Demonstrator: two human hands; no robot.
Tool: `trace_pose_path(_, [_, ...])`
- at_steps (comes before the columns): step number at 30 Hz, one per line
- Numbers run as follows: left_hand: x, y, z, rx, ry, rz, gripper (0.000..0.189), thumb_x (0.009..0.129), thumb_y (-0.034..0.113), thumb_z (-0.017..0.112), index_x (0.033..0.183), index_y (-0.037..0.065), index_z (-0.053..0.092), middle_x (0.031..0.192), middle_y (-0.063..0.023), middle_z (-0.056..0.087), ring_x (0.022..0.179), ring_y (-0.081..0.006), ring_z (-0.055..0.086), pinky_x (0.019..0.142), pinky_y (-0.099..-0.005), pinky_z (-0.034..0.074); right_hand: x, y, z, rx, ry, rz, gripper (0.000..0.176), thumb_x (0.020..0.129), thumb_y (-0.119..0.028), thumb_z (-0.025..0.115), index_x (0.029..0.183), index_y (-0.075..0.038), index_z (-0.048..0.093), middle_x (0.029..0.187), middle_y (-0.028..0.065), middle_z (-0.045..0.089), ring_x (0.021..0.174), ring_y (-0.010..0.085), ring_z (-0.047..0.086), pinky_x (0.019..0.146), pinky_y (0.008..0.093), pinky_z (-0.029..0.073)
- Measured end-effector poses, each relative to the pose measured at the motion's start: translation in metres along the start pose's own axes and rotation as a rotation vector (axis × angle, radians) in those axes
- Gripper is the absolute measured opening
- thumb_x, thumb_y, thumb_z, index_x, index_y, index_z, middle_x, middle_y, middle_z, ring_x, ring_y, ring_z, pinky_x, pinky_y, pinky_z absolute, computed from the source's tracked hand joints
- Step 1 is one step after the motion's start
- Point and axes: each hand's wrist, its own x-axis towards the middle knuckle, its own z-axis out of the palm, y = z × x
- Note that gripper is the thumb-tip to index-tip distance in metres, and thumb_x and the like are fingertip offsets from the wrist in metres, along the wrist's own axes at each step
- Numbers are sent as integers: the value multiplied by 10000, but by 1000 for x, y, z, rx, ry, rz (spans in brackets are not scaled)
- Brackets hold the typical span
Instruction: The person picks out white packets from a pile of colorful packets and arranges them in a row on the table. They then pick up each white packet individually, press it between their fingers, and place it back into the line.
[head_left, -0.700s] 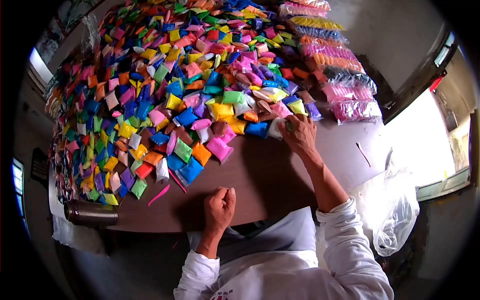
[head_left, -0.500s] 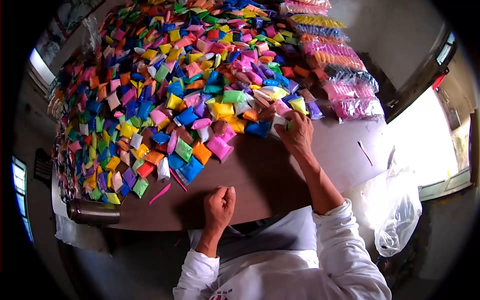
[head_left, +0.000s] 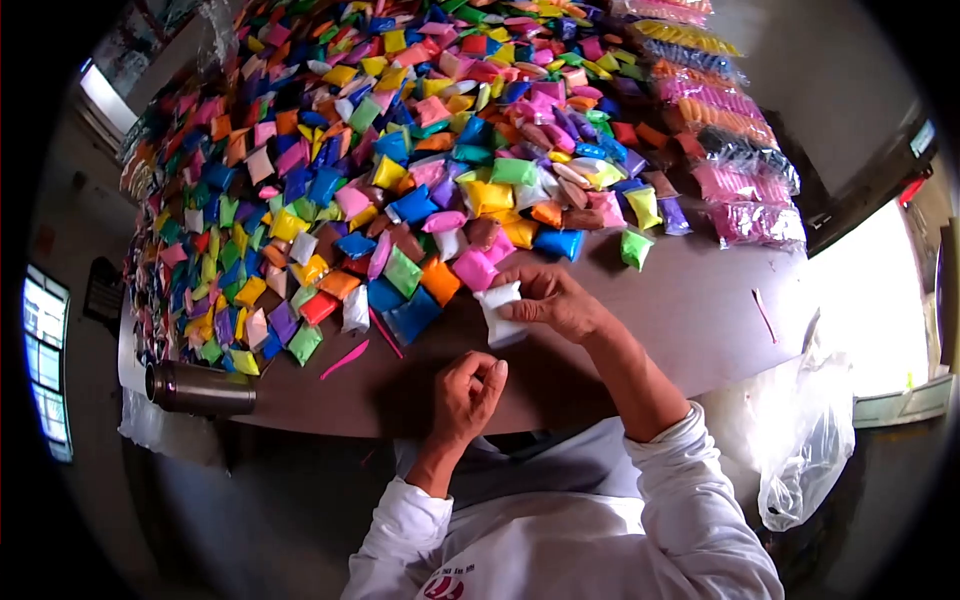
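A white packet [head_left: 499,314] is pinched between the thumb and fingers of my right hand [head_left: 550,304], over the table near the front of the pile. My left hand [head_left: 468,396] is just below and to the left, its fingers curled in with the thumb up; whatever it may hold is hidden. Many small coloured packets [head_left: 410,206] form a wide pile across the table. A light green packet [head_left: 635,248] lies at the pile's right edge, close to a purple packet [head_left: 676,215].
Stacked clear bags of coloured pieces [head_left: 757,224] line the back right. A thin pink tool [head_left: 344,360] lies in front of the pile, and another strip [head_left: 765,315] lies at right. A metal cylinder [head_left: 201,388] rests at left. A plastic bag [head_left: 805,465] hangs at the right edge.
My right hand has drawn back from the pile towards my left hand with the white packet. The green packet now shows at the pile's edge. The whole view has shifted slightly.
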Motion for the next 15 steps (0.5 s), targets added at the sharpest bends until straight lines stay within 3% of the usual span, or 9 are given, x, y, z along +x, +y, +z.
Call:
trace_pose_path(2, [-2, -9, -2, 27, 5, -22, 260, 870, 234, 610, 773, -1, 554, 640, -52, 512, 517, -66, 454, 452, -207, 350, -3, 20, 6, 24, -58, 67, 259, 809, -76, 688, 1049, -26, 605, 931, 26, 647, 850, 107, 600, 749, 246, 483])
trace_pose_path(5, [0, -8, 1, -182, 24, 25, 315, 871, 282, 597, 900, -30, 566, 704, -85, 556, 565, -98, 525, 495, -217, 417, -8, 22, 12, -3, -148, 91, 288, 800, -104, 701, 1063, -34, 605, 965, 20, 646, 879, 117, 598, 771, 252, 480])
trace_pose_path(12, [-1, -5, 1, -62, 34, 25, 360, 907, 324, 537, 960, -31, 570, 708, -89, 555, 614, -111, 523, 554, -253, 428, -5, 29, 13, 21, -125, 89, 328, 801, -141, 708, 1071, -11, 575, 958, 34, 628, 879, 115, 584, 767, 252, 472])
trace_pose_path(15, [-1, -2, 1, 6, 24, 16, 340, 916, 316, 530, 894, -22, 560, 678, -94, 543, 590, -137, 506, 539, -272, 411, -6, 26, 16, -108, -127, 89, 279, 806, -145, 702, 1026, -13, 592, 914, 24, 627, 839, 103, 577, 738, 249, 469])
